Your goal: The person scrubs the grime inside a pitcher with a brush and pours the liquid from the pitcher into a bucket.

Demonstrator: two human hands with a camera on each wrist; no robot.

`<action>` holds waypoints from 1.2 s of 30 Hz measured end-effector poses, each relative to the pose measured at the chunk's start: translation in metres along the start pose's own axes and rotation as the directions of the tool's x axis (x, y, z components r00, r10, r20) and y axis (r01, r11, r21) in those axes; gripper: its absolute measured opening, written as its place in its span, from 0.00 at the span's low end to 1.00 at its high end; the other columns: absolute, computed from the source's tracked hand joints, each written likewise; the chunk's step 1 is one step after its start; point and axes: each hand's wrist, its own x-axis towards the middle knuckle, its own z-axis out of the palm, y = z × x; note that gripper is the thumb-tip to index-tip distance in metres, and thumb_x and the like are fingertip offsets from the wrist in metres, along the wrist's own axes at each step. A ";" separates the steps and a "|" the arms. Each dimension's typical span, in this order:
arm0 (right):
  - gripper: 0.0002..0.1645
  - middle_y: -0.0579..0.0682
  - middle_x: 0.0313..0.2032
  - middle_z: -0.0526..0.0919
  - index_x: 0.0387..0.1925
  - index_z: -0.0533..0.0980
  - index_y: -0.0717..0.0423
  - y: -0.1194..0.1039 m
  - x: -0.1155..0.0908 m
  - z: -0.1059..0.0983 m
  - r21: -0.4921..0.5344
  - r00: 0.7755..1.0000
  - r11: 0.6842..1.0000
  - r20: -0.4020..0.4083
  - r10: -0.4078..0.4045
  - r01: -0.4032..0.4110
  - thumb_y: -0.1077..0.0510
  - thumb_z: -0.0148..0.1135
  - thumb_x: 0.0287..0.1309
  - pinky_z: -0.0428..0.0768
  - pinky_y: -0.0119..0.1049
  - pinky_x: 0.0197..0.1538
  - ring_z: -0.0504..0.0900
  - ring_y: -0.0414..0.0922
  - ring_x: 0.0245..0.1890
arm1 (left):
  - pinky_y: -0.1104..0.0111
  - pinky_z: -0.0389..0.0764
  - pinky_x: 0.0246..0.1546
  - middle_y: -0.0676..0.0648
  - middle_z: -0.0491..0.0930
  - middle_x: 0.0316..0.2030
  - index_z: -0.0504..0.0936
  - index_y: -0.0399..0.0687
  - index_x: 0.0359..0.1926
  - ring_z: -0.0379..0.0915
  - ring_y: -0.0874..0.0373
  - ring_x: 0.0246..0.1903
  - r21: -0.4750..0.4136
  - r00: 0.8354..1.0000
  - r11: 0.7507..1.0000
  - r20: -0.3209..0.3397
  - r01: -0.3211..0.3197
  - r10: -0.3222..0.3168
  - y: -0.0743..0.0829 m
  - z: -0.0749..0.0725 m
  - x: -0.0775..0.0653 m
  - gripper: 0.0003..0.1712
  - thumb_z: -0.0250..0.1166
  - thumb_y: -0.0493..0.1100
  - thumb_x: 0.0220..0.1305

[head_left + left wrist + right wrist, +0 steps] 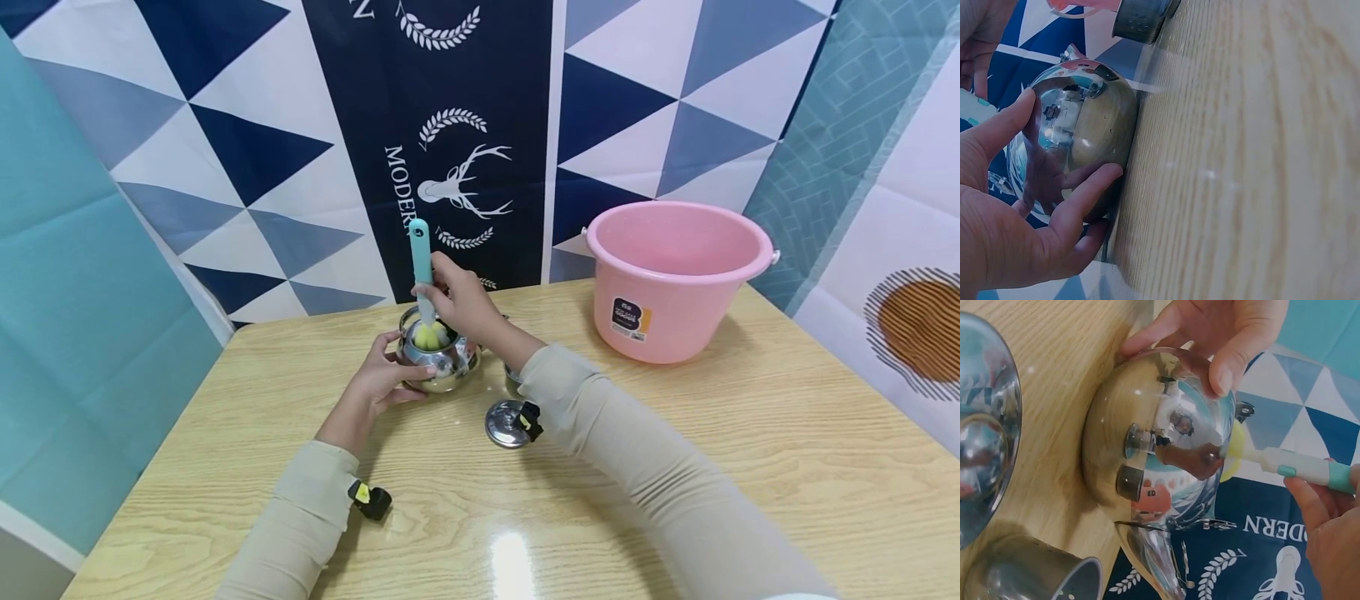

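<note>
A shiny steel teapot (454,367) with a spout sits on the wooden table, its top uncovered. My left hand (377,372) grips its near left side, thumb and fingers spread round the rounded body, as the left wrist view shows. My right hand (468,308) pinches the teal and white handle of a cleaning brush (421,254), held nearly upright. The brush's yellow head (431,337) is down in the teapot's mouth, its lower part hidden inside. Close to the right sleeve lies the round steel lid (502,423), and a small steel cup-shaped piece (1035,572) stands beside the teapot's spout.
A pink bucket (667,308) with a label stands at the back right of the table (450,517). Behind the table hangs a patterned cloth (465,83) with triangles and a deer. The right forearm passes above the lid and partly covers the small steel piece.
</note>
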 end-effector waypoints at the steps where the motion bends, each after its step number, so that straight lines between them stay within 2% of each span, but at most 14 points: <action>1: 0.08 0.57 0.42 0.86 0.48 0.68 0.61 -0.001 0.000 -0.001 0.008 1.000 1.000 0.010 0.005 -0.005 0.65 0.55 0.69 0.83 0.41 0.48 0.84 0.48 0.44 | 0.50 0.85 0.40 0.34 0.48 0.67 0.47 0.57 0.74 0.65 0.32 0.58 -0.001 1.000 1.000 -0.001 -0.001 0.001 0.000 0.000 0.000 0.53 0.68 0.26 0.56; 8: 0.08 0.58 0.40 0.85 0.47 0.68 0.62 -0.007 0.004 -0.007 0.006 0.997 1.000 0.082 -0.007 0.006 0.65 0.55 0.68 0.83 0.40 0.47 0.84 0.48 0.41 | 0.50 0.85 0.40 0.34 0.48 0.67 0.48 0.56 0.74 0.64 0.32 0.58 -0.007 1.000 1.000 -0.003 0.001 -0.001 0.000 0.000 0.000 0.54 0.68 0.26 0.56; 14: 0.07 0.56 0.37 0.85 0.45 0.69 0.60 -0.014 0.008 -0.012 -0.085 0.988 0.995 0.147 -0.036 0.049 0.63 0.56 0.68 0.81 0.35 0.37 0.83 0.45 0.35 | 0.50 0.85 0.40 0.34 0.49 0.67 0.48 0.56 0.74 0.65 0.32 0.58 -0.006 1.000 1.000 -0.009 0.001 -0.001 -0.001 -0.001 0.001 0.53 0.68 0.25 0.56; 20: 0.08 0.56 0.32 0.82 0.44 0.69 0.59 -0.017 0.012 -0.011 -0.169 0.980 0.979 0.181 -0.083 0.114 0.61 0.58 0.68 0.78 0.35 0.33 0.80 0.44 0.29 | 0.49 0.85 0.40 0.33 0.50 0.66 0.48 0.55 0.74 0.65 0.31 0.58 -0.004 1.000 1.000 -0.001 -0.006 0.006 -0.001 -0.001 0.001 0.53 0.68 0.25 0.56; 27: 0.08 0.57 0.35 0.84 0.45 0.71 0.60 -0.012 0.011 -0.005 -0.137 0.984 0.983 0.141 -0.107 0.126 0.62 0.58 0.67 0.81 0.35 0.38 0.83 0.45 0.35 | 0.49 0.85 0.41 0.34 0.52 0.65 0.48 0.57 0.73 0.66 0.32 0.56 -0.005 1.000 1.000 0.004 0.000 0.000 0.000 0.000 0.001 0.52 0.67 0.25 0.57; 31: 0.09 0.56 0.38 0.85 0.47 0.72 0.60 -0.008 0.009 -0.003 -0.080 0.992 0.992 0.082 -0.092 0.098 0.63 0.59 0.67 0.82 0.36 0.40 0.84 0.46 0.38 | 0.50 0.85 0.40 0.34 0.51 0.65 0.48 0.56 0.73 0.66 0.32 0.57 -0.005 1.000 1.000 0.001 -0.006 0.006 0.000 0.000 0.001 0.53 0.67 0.24 0.56; 36: 0.11 0.54 0.43 0.85 0.49 0.73 0.60 -0.001 0.007 -0.002 0.014 0.999 0.999 0.022 -0.035 0.034 0.63 0.59 0.66 0.83 0.36 0.45 0.84 0.45 0.42 | 0.50 0.85 0.40 0.33 0.48 0.67 0.48 0.55 0.74 0.65 0.31 0.57 0.006 1.000 1.000 0.000 -0.009 0.009 0.000 -0.001 0.001 0.53 0.68 0.25 0.56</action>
